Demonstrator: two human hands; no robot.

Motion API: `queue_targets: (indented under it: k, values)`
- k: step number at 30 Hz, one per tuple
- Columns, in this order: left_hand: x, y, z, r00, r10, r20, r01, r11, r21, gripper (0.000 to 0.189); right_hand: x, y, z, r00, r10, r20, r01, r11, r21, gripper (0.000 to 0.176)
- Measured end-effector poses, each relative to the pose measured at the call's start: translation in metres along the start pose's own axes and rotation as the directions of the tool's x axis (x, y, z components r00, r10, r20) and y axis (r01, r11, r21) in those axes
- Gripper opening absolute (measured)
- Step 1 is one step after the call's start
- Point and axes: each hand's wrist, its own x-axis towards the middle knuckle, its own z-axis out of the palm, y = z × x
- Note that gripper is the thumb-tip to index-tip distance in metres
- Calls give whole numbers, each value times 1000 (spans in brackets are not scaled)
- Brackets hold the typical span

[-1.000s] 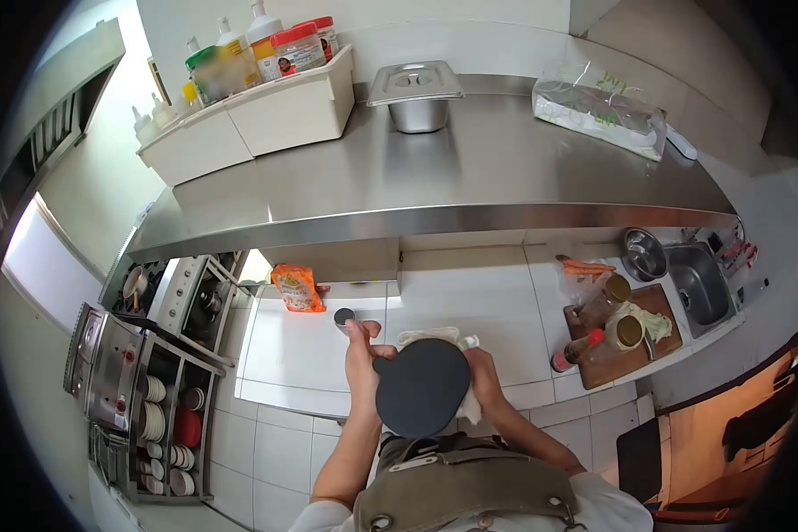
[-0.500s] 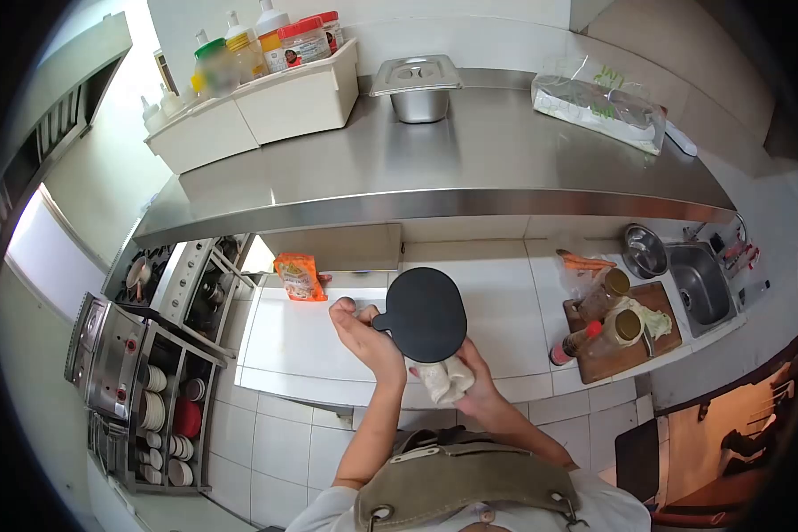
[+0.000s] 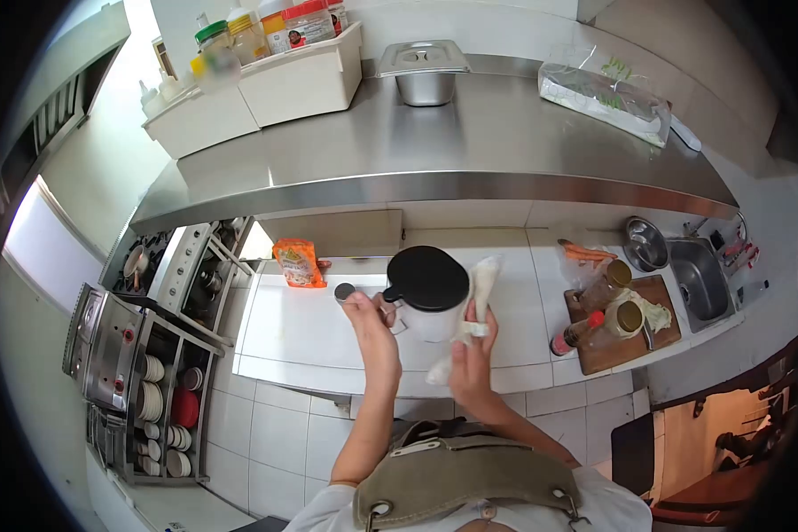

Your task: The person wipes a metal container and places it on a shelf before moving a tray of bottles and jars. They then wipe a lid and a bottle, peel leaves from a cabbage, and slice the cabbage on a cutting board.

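Observation:
Upright in front of me is a jug with a round black lid (image 3: 428, 278) and a whitish body (image 3: 433, 326). The lid's small tab points left. My left hand (image 3: 374, 332) is closed at the jug's left side, fingers wrapped around the handle area, which they mostly hide. A small grey round piece (image 3: 344, 291) shows just beyond that thumb. On the other side, my right hand (image 3: 474, 363) grips a crumpled white cloth (image 3: 483, 288), which stands up along the jug's side and hangs below the hand.
An orange packet (image 3: 299, 263) lies at the counter's left. To the right, a cutting board (image 3: 607, 355) bears jars, a red-capped bottle (image 3: 569, 340) and greens, near carrots (image 3: 585, 254) and a sink (image 3: 702, 284). A steel shelf (image 3: 496, 142) spans above the counter.
The jug has tipped from lid facing me to more upright, so its body now shows. The cloth has moved from under the lid up along the jug's right side.

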Motion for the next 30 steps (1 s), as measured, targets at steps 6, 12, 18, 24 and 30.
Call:
queue_targets:
  k: [6,12,18,24,30]
  values:
    - [-21,23,3,992,-2,129,13,996,-85,30,2,13,4,957,-283,-67,257,932,-256,49]
    - [-27,45,-2,983,27,180,0,989,-150,25,18,17,3,635,-768,-78,706,619,-343,14]
    - [5,99,-24,964,176,201,-104,940,-325,34,72,-20,-40,650,-750,122,747,660,80,11]
    - [37,174,-50,869,315,382,-180,920,-348,51,204,-92,-119,743,-669,31,667,735,-118,23]
    - [58,206,-67,814,406,416,-220,877,-427,61,334,-116,-129,925,-156,347,303,854,-424,43]
